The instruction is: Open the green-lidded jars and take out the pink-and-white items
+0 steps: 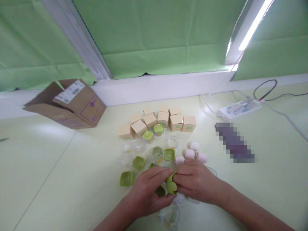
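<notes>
My left hand and my right hand meet low in the middle of the view, both closed on a small green lid. Another green piece shows under my left fingers. A clear plastic cup lies on the table just below my hands. Around them sit more green lids and clear cups. Small pink rolls lie beside my right hand.
Several small tan cardboard boxes stand in a cluster behind the lids. An open brown shipping carton lies at the left. A white power strip with cables sits at the right, near a blurred dark object. Green curtains hang behind.
</notes>
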Motion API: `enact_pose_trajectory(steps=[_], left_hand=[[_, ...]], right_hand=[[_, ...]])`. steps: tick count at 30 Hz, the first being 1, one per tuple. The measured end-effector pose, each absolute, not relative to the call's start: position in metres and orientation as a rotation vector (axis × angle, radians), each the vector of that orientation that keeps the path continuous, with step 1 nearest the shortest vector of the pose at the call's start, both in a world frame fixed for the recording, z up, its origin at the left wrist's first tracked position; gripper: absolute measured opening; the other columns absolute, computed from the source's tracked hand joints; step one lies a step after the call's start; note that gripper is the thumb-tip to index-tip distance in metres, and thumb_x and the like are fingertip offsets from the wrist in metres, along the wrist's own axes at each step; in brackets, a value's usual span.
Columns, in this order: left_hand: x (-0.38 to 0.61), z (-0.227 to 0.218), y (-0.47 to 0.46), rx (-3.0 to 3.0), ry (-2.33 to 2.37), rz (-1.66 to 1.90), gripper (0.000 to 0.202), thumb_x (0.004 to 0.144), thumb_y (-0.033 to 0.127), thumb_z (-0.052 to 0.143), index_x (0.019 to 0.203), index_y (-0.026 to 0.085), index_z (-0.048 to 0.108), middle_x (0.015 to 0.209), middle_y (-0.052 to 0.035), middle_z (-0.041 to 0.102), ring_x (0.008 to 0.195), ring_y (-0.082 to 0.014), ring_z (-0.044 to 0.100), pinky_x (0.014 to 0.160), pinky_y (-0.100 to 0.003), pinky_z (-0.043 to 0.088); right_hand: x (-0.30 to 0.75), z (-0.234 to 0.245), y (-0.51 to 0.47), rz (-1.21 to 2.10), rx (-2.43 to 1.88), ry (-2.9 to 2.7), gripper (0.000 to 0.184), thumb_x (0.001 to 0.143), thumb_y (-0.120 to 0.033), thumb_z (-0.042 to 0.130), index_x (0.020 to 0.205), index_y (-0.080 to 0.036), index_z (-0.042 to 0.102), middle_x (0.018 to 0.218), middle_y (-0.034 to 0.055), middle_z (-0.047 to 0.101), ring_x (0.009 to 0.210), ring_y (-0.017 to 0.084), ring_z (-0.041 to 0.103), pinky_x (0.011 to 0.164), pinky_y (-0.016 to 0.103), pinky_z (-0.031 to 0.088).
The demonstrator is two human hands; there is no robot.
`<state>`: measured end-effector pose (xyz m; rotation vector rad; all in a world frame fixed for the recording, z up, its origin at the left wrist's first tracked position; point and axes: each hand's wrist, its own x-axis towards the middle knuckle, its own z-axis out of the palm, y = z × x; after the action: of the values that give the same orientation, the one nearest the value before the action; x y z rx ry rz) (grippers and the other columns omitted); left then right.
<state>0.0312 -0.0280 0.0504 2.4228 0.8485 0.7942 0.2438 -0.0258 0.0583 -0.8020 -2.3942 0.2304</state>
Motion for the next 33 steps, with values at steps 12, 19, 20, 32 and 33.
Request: enact_pose_trajectory(steps=[12,19,20,32,33], left_hand=[[0.033,0.05,-0.029,2.42,0.869,0.784,0.056,0.072,0.017,0.068,0.125,0.021,0.054,0.099,-0.0078,0.07,0.087,-0.0215,0.067,0.074,-0.032,0.057],[0.033,0.049,-0.03,2.413,0.867,0.786,0.055,0.071,0.017,0.068,0.124,0.02,0.053,0.098,-0.0071,0.069,0.086,-0.0211,0.066,0.074,-0.031,0.056],[0.033,0.049,-0.03,2.414,0.866,0.785,0.055,0.071,0.017,0.068,0.124,0.02,0.053,0.098,-0.0071,0.069,0.086,-0.021,0.066,0.074,-0.031,0.056],[0.028,0.054,-0.024,2.384,0.891,0.802,0.048,0.074,0.018,0.07,0.119,0.021,0.055,0.101,-0.0077,0.071,0.089,-0.0209,0.068,0.079,-0.033,0.057],[0.028,0.054,-0.024,2.382,0.899,0.798,0.049,0.074,0.017,0.07,0.12,0.021,0.055,0.104,-0.008,0.071,0.092,-0.0214,0.068,0.082,-0.033,0.057]], right_hand=[[0.245,0.057,-0.029,0.279,-0.847,-2.418,0.014,0.082,-0.017,0.052,0.07,-0.02,0.057,0.065,-0.0019,0.057,0.058,0.013,0.048,0.057,0.028,0.034],[0.245,0.062,-0.028,0.317,-0.831,-2.368,0.012,0.077,-0.014,0.049,0.068,-0.02,0.055,0.063,-0.0016,0.056,0.057,0.013,0.046,0.056,0.028,0.032],[0.245,0.062,-0.028,0.32,-0.832,-2.361,0.012,0.076,-0.014,0.049,0.069,-0.02,0.055,0.063,-0.0016,0.056,0.056,0.013,0.046,0.056,0.028,0.032],[0.266,0.068,-0.022,0.408,-0.932,-2.172,0.007,0.084,-0.019,0.052,0.079,-0.019,0.057,0.069,0.0008,0.058,0.065,0.015,0.05,0.062,0.027,0.037],[0.27,0.068,-0.02,0.413,-0.958,-2.173,0.007,0.085,-0.019,0.053,0.082,-0.019,0.059,0.071,0.0011,0.058,0.066,0.015,0.05,0.062,0.027,0.038]])
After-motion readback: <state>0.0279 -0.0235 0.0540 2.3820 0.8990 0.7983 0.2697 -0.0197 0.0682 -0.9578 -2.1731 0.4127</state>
